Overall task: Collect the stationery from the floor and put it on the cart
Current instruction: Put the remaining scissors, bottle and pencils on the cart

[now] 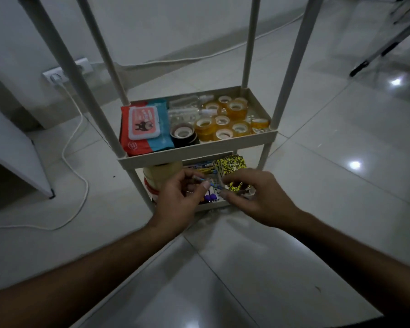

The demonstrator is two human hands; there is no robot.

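— Left hand (175,197)?
— Pinching a thin blue pen (210,182) between thumb and fingertips, over the front of the cart's lower shelf (213,205).
— Long axis of the pen?
— Running from upper left to lower right, one end up inside the left fingers, the other pointing down-right toward the right hand (253,197). Slightly tilted, close to level.
— And the right hand?
— Fingers curled, thumb tip just beside the pen's lower end. Touching it or not: cannot tell. Curled in front of a yellow-and-black patterned pack (232,165); holding that pack or merely covering it, also unclear.
— Around the hands?
— More pens (202,168) lying in the lower shelf behind the fingers, a large roll of tape (161,172) at the shelf's left, something purple (210,198) near the front edge.
— Farther out?
— On the middle shelf (199,151): a red-and-blue wipes packet (145,129) at left, a dark tape roll (182,134) beside it, a cluster of amber tape rolls (225,121) at right. Beyond the cart (289,67), glossy floor tiles (341,185), a white cable (74,143) trailing to a wall socket (66,71) at left.
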